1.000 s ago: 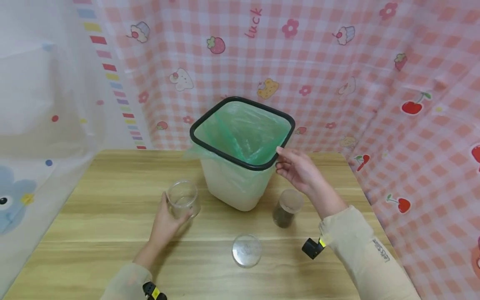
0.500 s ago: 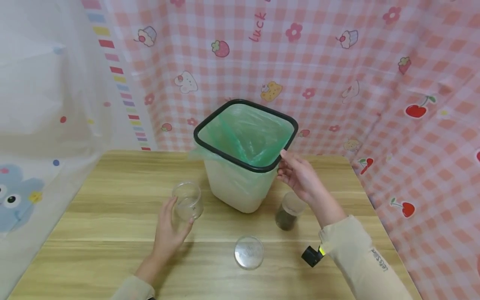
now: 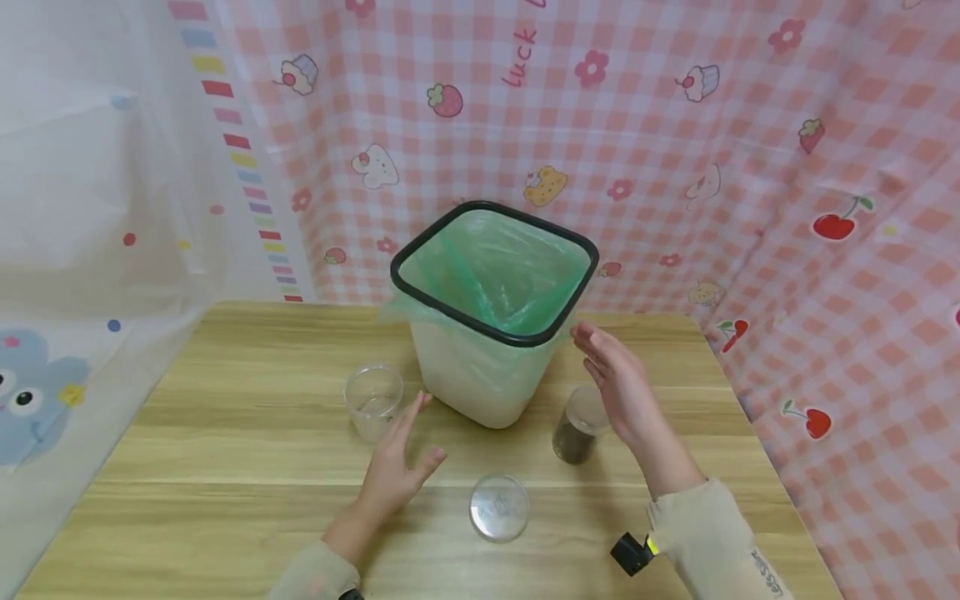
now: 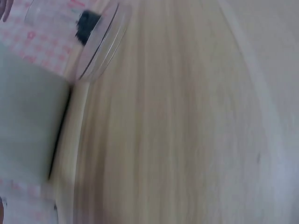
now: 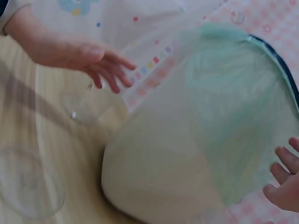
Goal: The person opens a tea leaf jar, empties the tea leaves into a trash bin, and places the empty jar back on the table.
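In the head view a white trash bin [image 3: 480, 379] stands upright, lined with a green plastic bag [image 3: 517, 258] under a black rim [image 3: 495, 332]. My left hand [image 3: 393, 471] hovers in front of it, fingers extended, holding nothing. Just behind those fingers sits a clear, lidless jar [image 3: 369, 404]. My right hand [image 3: 622, 387] is beside the bin's right side, fingers loosely bent and apart from the rim; the right wrist view shows these fingers [image 5: 286, 175] near the bag's overhang. Below that hand stands a clear jar with dark contents [image 3: 576, 437], partly covered by the hand.
A round transparent lid [image 3: 498, 508] lies flat on the wooden table [image 3: 225, 500], between the two arms. Close behind the bin hangs a pink checked curtain [image 3: 487, 150], which continues along the right side. A white sheet [image 3: 90, 183] hangs at the left.
My left hand has let go of the clear jar and moved right, away from it. The right hand has released the bin's rim and drawn back slightly to the right and down.
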